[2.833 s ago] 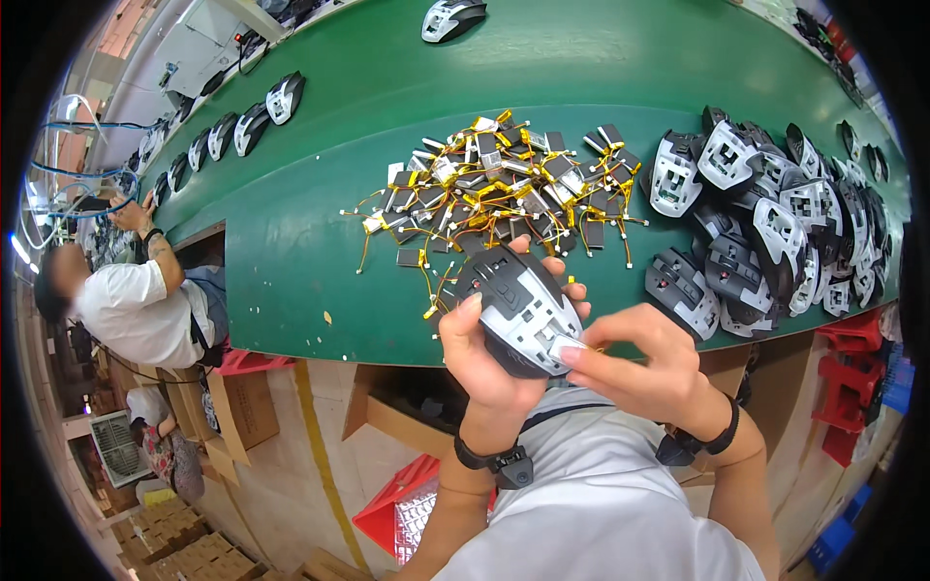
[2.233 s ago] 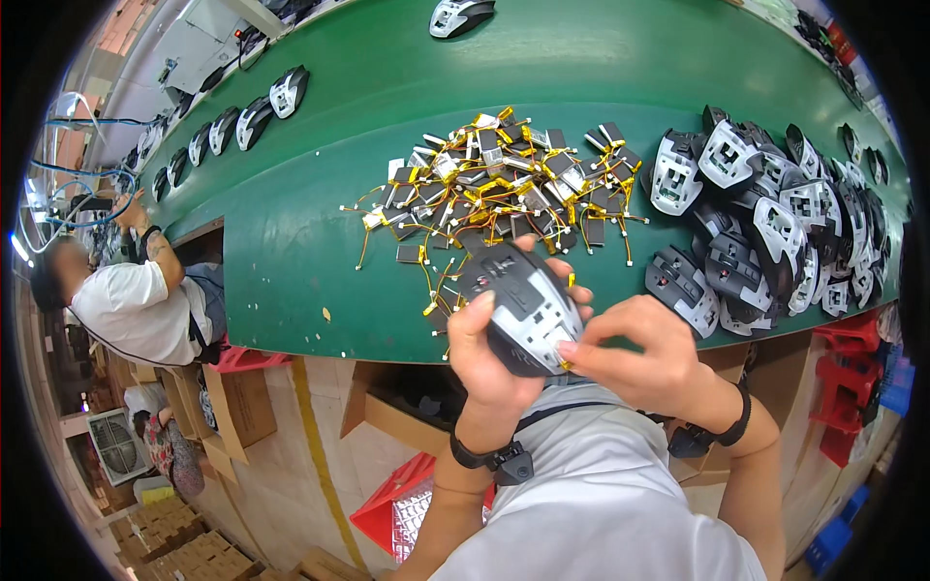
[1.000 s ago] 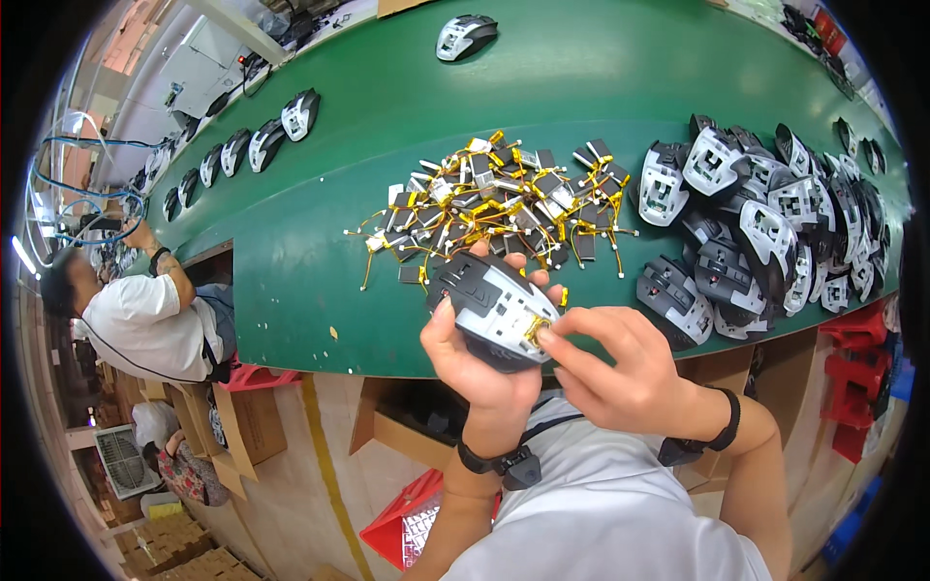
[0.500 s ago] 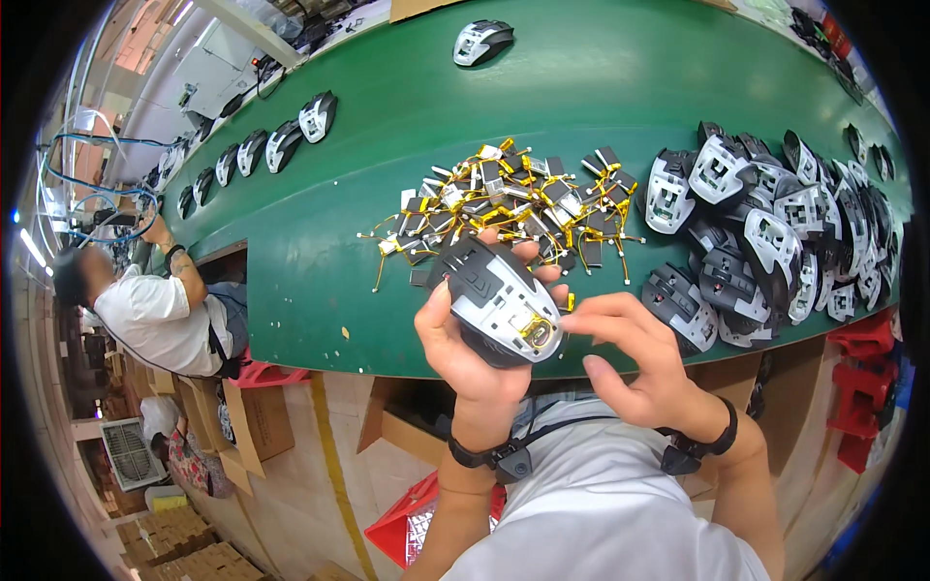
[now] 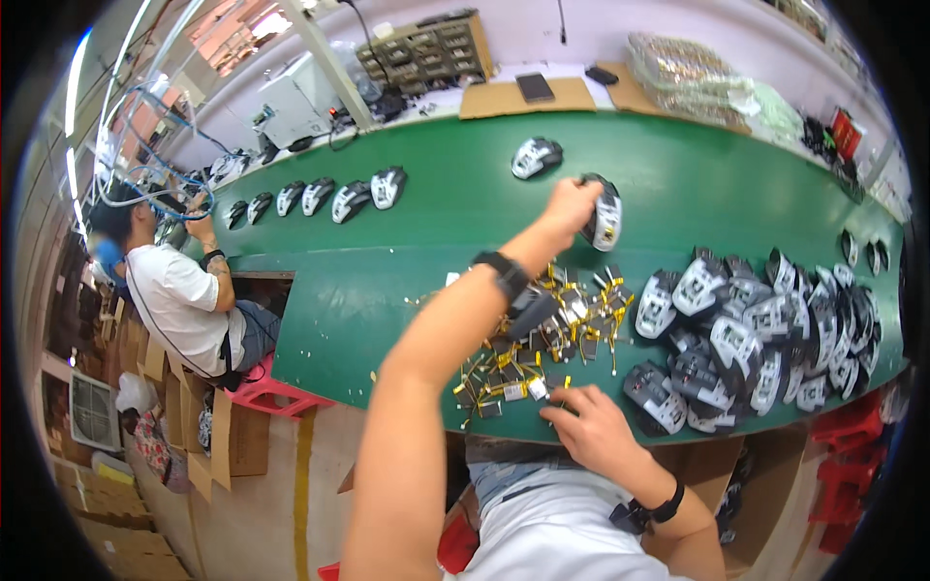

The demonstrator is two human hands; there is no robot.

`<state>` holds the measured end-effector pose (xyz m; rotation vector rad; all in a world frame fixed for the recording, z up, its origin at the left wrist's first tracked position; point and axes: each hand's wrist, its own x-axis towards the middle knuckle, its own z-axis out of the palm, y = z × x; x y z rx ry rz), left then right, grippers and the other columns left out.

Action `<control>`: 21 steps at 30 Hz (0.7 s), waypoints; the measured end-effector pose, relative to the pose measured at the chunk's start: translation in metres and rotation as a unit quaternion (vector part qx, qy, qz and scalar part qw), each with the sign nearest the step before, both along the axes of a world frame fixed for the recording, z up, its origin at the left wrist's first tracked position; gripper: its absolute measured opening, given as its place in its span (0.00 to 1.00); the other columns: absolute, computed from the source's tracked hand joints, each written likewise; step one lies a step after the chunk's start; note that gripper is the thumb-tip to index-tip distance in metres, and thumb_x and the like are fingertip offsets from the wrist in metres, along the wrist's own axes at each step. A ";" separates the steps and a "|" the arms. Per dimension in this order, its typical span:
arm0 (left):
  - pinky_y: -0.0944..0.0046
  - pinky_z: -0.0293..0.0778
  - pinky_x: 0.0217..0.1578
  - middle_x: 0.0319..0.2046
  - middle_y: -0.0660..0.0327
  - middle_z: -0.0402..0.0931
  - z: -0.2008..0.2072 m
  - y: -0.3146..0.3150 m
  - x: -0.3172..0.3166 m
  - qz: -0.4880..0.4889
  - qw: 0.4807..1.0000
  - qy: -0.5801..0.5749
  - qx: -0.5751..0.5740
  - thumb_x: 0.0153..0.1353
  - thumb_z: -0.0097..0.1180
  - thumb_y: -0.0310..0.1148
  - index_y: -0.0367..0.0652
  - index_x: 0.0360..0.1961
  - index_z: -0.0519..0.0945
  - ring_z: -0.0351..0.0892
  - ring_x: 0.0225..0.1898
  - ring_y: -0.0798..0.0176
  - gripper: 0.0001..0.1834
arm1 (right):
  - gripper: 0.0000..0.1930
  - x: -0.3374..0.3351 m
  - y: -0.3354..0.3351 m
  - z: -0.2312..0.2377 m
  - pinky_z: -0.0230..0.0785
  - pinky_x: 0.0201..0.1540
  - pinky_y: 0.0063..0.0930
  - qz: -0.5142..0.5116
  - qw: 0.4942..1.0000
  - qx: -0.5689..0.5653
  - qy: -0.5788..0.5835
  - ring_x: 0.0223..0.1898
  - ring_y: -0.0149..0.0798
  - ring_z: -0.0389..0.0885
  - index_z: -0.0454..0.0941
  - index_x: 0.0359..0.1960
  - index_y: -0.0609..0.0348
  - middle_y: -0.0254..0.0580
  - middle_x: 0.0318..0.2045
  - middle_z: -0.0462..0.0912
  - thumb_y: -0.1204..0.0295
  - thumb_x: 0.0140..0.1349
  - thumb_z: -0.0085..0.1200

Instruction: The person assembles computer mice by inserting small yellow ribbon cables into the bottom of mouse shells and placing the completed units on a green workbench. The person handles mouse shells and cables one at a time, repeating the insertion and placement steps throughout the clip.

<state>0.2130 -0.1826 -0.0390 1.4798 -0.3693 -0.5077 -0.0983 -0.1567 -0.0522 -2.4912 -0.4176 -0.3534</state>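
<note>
Toward the far side of the bench [image 5: 436, 169], the left hand [image 5: 570, 210] had been extended, its fingers clamped on the mouse shell [image 5: 607, 219], earlier held at the near side. The right hand [image 5: 599, 428] had been lowered beside the batteries [image 5: 579, 312]; whether its fingers were closed could not be told.

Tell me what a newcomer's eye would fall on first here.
Most striking is the jumbled pile of flat battery packs with yellow tape and thin wires, spread on the green bench in front of the person. To its right lies a big heap of black-and-white mouse shells. Beyond the pile, the outstretched left hand holds a single shell.
</note>
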 end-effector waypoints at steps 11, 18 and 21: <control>0.41 0.69 0.57 0.61 0.43 0.64 0.003 -0.012 0.118 0.173 0.758 -0.402 0.484 0.52 0.65 0.40 0.35 0.60 0.65 0.63 0.63 0.40 0.37 | 0.08 0.000 0.014 0.002 0.72 0.43 0.37 0.014 0.997 0.070 0.030 0.41 0.47 0.76 0.83 0.34 0.53 0.39 0.41 0.78 0.74 0.51 0.65; 0.39 0.69 0.58 0.61 0.51 0.68 -0.021 0.013 0.143 0.063 0.796 -0.286 0.530 0.46 0.71 0.56 0.42 0.63 0.66 0.67 0.63 0.40 0.49 | 0.10 0.008 0.015 0.008 0.71 0.42 0.40 0.001 0.998 0.039 0.057 0.40 0.50 0.76 0.78 0.32 0.60 0.44 0.39 0.75 0.74 0.49 0.66; 0.50 0.78 0.52 0.53 0.46 0.74 -0.025 0.007 0.143 0.066 0.793 -0.357 0.489 0.42 0.73 0.46 0.38 0.57 0.65 0.78 0.53 0.44 0.45 | 0.09 0.012 0.018 0.008 0.74 0.38 0.33 -0.003 0.998 0.051 0.033 0.35 0.45 0.82 0.76 0.38 0.62 0.46 0.36 0.81 0.75 0.58 0.61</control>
